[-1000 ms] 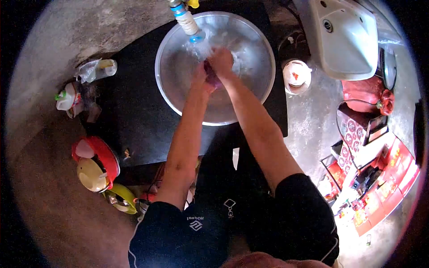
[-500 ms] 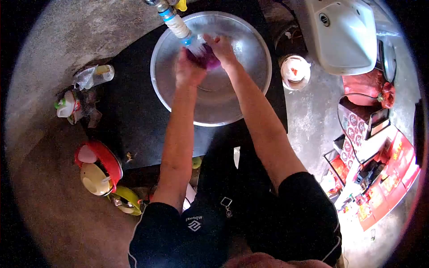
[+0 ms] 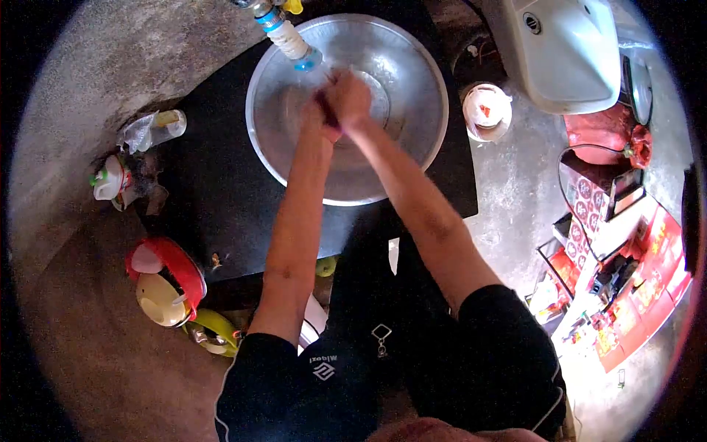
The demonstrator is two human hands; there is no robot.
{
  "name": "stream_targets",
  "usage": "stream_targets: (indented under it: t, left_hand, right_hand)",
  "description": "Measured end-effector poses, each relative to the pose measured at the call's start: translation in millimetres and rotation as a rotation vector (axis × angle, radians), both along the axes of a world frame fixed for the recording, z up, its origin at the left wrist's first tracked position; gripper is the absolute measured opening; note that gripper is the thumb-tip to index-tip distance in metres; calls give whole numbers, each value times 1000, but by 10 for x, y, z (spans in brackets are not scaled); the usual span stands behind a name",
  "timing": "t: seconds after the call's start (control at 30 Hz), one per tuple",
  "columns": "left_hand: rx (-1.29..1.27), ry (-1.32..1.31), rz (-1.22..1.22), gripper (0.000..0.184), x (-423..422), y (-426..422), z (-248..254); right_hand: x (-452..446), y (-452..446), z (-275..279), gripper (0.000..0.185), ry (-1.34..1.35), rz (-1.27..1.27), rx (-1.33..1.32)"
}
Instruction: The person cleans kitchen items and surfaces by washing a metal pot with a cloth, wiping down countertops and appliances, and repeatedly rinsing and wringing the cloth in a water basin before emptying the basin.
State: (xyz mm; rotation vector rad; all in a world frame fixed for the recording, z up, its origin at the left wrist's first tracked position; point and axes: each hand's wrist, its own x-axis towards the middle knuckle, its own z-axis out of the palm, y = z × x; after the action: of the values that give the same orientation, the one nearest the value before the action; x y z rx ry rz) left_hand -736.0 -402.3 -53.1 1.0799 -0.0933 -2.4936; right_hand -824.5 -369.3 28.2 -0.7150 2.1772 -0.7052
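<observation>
Over a wide metal basin (image 3: 420, 158), my two hands are close together under the water tap (image 3: 291, 44). A dark purple thing (image 3: 325, 108) is between them, mostly covered, and I cannot make out its kind. My left hand (image 3: 318, 124) grips it from the left and below. Curled over it from the right is my right hand (image 3: 349, 97), its fingers partly hidden and blurred. Both hands are just below the tap's blue-tipped mouth.
The basin stands on a black surface (image 3: 213, 184). To the right are a white bucket (image 3: 487, 110) and a white sink (image 3: 571, 62). Bottles (image 3: 166, 127), a white jug (image 3: 108, 179) and red and yellow containers (image 3: 166, 283) line the left side. Red boxes (image 3: 648, 287) lie far right.
My right hand has moved down and left, closing over the purple thing, which now shows much less. My left hand has shifted slightly right and down.
</observation>
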Motion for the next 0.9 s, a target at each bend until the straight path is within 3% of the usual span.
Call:
stream_targets:
  t: [0.03, 0.1, 0.17, 0.2, 0.27, 0.33, 0.37, 0.5, 0.53, 0.57, 0.63, 0.73, 0.77, 0.83, 0.87, 0.9]
  left_hand:
    - [48, 280, -38, 31, 121, -34, -16]
    - [135, 835, -119, 33, 256, -89, 88]
    - [-7, 104, -57, 36, 70, -39, 263]
    - [-75, -263, -23, 38, 22, 0, 365]
    - [-29, -236, -54, 48, 110, -21, 443]
    - [-77, -188, -57, 52, 236, -58, 717]
    - [-38, -178, -85, 58, 280, -70, 648]
    - [191, 71, 36, 35, 253, -140, 594]
    - [126, 42, -80, 32, 283, -177, 439]
    - [61, 11, -196, 29, 323, -189, 180]
    - [-203, -162, -326, 29, 313, -91, 405]
    - [414, 525, -213, 39, 325, 217, 669]
    - [437, 526, -154, 41, 322, 327, 764]
    - [493, 527, -40, 46, 282, 515, 900]
    - [473, 443, 9, 46, 275, 596, 860]
    - [456, 359, 53, 47, 275, 695, 774]
  right_hand:
    - [242, 115, -126, 25, 63, -78, -220]
    - [319, 196, -158, 29, 70, -44, -398]
    - [372, 240, -184, 34, 63, -18, -579]
    - [161, 122, -190, 32, 64, -32, -212]
    - [-240, -125, -352, 34, 199, -150, -227]
    - [-390, -160, -94, 29, 208, -98, -501]
    - [-313, -134, 59, 17, 157, -3, -562]
    - [25, 231, 248, 14, 209, 591, -800]
    - [114, 377, 424, 15, 181, 671, -796]
    - [155, 495, 527, 17, 93, 673, -749]
    - [105, 662, 652, 21, -79, 671, -645]
    - [-351, 507, 540, 38, -265, 89, -601]
    - [-514, 390, 622, 41, 103, 190, -520]
    - [-709, 70, 1039, 47, 496, 202, -620]
    - [-720, -65, 1299, 49, 510, 120, -805]
    - [-691, -162, 1587, 45, 310, 83, -830]
